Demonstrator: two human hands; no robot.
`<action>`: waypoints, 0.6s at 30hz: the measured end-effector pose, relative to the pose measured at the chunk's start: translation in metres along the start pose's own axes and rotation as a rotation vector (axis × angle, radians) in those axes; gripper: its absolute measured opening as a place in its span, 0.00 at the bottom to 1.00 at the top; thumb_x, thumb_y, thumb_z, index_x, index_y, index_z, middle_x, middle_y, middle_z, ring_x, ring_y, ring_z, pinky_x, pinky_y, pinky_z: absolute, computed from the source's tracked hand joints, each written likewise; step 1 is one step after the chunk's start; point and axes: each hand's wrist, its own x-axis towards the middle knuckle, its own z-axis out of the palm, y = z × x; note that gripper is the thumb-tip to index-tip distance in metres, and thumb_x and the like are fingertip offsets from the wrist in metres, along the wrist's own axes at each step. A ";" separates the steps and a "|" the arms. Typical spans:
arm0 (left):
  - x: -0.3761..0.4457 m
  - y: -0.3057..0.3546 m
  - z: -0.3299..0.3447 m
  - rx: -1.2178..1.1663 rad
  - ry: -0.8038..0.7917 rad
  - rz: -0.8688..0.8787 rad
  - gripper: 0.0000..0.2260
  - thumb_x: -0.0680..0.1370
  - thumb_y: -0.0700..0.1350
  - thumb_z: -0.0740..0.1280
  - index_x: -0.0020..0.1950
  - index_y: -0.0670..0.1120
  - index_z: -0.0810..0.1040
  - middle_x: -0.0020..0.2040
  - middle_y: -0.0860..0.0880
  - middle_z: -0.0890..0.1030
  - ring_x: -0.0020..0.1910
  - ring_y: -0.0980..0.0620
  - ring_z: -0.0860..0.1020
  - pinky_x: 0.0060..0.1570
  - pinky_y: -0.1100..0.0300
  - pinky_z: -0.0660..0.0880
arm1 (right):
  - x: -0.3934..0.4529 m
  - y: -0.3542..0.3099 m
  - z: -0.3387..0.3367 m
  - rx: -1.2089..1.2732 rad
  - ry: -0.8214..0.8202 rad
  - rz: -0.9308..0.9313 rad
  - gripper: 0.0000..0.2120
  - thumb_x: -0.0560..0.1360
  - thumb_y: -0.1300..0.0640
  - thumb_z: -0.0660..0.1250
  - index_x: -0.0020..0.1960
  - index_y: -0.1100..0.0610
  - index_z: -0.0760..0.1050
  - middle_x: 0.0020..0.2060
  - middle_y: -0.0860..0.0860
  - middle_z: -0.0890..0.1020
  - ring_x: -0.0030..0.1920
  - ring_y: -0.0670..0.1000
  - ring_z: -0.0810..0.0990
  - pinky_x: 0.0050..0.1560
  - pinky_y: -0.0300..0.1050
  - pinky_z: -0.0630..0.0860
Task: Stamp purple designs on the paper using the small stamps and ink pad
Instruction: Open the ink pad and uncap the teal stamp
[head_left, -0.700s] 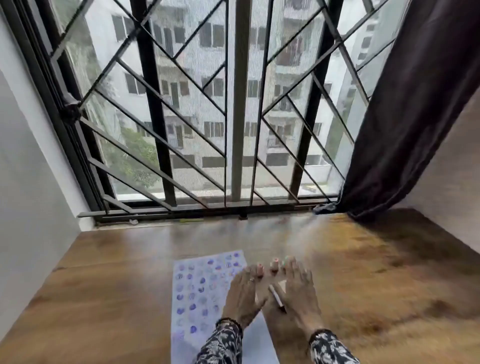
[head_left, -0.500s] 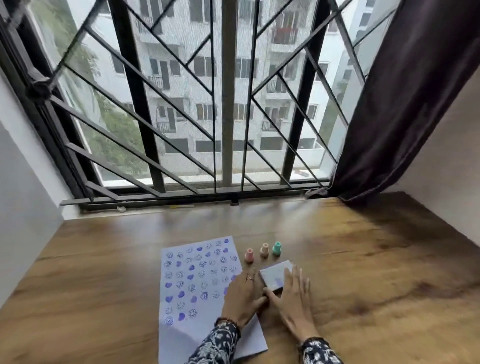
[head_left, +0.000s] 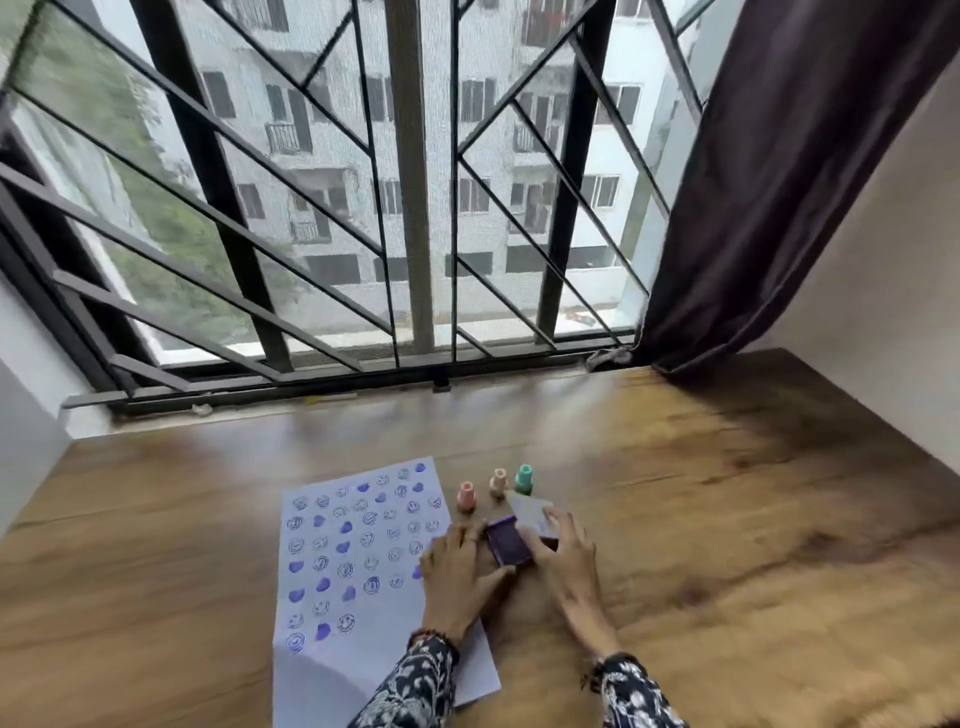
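White paper sheet (head_left: 340, 670) is mostly stamped, near strip blank; beside it, flat relaxed left grip (head_left: 457, 577) touches uncovered purple square ink pad (head_left: 508, 543); right grip (head_left: 569, 566) closure indeterminate.

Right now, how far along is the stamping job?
Mostly done: purple prints fill the paper down to its blank bottom strip. In hand: the ink pad sits open, right hand on its lid, left hand beside it. Left: the three stamps stand unheld; the strip needs filling.
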 end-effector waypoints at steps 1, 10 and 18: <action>0.001 0.000 0.001 -0.014 0.001 0.001 0.32 0.69 0.64 0.64 0.70 0.54 0.62 0.63 0.49 0.70 0.63 0.48 0.68 0.62 0.54 0.61 | 0.014 -0.011 -0.034 0.053 -0.164 -0.004 0.18 0.74 0.45 0.64 0.57 0.55 0.74 0.55 0.56 0.81 0.56 0.57 0.78 0.54 0.52 0.72; 0.001 -0.003 0.002 -0.102 0.021 -0.007 0.32 0.68 0.63 0.67 0.69 0.55 0.64 0.64 0.52 0.70 0.64 0.52 0.67 0.60 0.58 0.57 | 0.100 0.011 -0.074 0.041 0.202 0.068 0.10 0.76 0.60 0.60 0.38 0.64 0.72 0.40 0.66 0.80 0.43 0.62 0.79 0.41 0.50 0.70; -0.001 -0.001 0.000 -0.107 0.031 -0.025 0.31 0.68 0.63 0.67 0.67 0.54 0.65 0.59 0.50 0.71 0.61 0.50 0.68 0.58 0.57 0.60 | 0.114 0.021 -0.079 -0.110 0.107 0.167 0.24 0.69 0.58 0.70 0.61 0.61 0.65 0.54 0.66 0.79 0.47 0.66 0.81 0.49 0.59 0.79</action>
